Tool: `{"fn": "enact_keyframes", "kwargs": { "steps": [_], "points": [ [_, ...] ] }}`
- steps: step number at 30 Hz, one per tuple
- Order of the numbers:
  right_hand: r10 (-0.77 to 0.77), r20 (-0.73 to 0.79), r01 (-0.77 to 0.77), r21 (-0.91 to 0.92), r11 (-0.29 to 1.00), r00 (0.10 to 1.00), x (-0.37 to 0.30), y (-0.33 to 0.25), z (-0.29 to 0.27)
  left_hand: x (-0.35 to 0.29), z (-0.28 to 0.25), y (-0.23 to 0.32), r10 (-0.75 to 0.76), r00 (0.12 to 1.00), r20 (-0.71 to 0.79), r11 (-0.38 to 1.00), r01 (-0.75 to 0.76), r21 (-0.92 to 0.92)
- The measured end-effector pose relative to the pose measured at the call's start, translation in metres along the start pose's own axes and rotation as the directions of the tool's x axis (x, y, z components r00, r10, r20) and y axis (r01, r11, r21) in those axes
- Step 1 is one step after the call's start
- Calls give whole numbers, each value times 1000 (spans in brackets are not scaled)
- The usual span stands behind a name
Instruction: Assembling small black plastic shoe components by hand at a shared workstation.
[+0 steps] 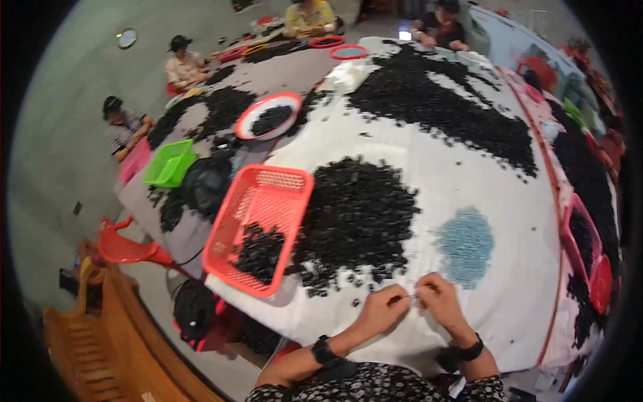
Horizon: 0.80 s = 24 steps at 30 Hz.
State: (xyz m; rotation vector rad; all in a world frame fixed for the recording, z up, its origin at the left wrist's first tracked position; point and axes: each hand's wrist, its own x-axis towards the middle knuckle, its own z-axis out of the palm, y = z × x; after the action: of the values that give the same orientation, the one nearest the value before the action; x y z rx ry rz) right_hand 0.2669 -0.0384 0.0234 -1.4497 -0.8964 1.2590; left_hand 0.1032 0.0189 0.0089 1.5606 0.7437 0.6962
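My left hand (386, 309) and my right hand (440, 303) meet fingertip to fingertip just above the white cloth, both pinched closed. Between them shows a small thin pale piece (412, 295), too small to name. Beyond my left hand spreads a big heap of small black pieces (358, 218). A patch of small light blue pieces (465, 246) lies just past my right hand. To the left of the black heap stands a coral plastic basket (260, 191), with more black pieces (260, 253) piled in its near end.
White cloth (509, 295) covers the table. A larger black pile (435, 100) lies farther off. At left are a red-rimmed basin (295, 100), a green basket (169, 164) and a black bag (206, 184). Several people sit around, one in yellow (310, 19). A wooden chair (127, 321) stands lower left.
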Motion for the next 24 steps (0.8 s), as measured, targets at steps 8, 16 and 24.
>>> {"fn": "enact_keyframes", "kwargs": {
  "steps": [8, 16, 24],
  "points": [
    [-32, 187, -4, 184, 983, 982, 1, 6, 14, -11, -6, -4, -33, 998, -48, 999, 34, 15],
    [-114, 99, 114, 11, 993, 989, -7, 15, 10, -5, -1, -7, -173, 985, -15, 973, 169, -157],
    [-342, 77, 350, -238, 906, 937, -7, 2, 11, -6, -6, -9, -274, 959, 78, 832, 276, -482]
  ]
}}
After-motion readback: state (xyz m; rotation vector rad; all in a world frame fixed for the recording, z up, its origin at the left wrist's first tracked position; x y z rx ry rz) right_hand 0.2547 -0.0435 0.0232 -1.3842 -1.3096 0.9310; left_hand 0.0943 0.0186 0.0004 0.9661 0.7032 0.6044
